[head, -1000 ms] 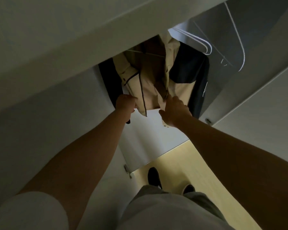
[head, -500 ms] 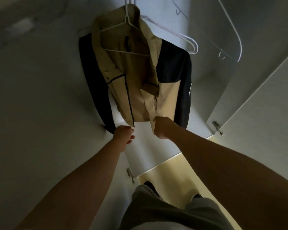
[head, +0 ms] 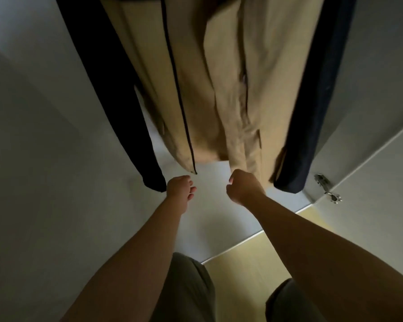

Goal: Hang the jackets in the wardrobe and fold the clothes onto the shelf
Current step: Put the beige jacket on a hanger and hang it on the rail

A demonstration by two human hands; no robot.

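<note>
Tan jacket [head: 219, 94], 1, hanging inside wardrobe [head: 44, 135]: right hand [head: 243, 188] fisted on its hem, seemingly tugging it straight; left hand [head: 179, 188] just below hem, loosely curled, holding nothing.

Dim, soft blur — wide-angle stretch.

Tan jacket [head: 209, 89] with navy sleeves, hanging open in wardrobe [head: 44, 135]

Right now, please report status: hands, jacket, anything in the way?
Left hand off the jacket, fingers loosely curled. Right hand grips the hem. Jacket hangs in the wardrobe. Nothing seen in the way.
</note>
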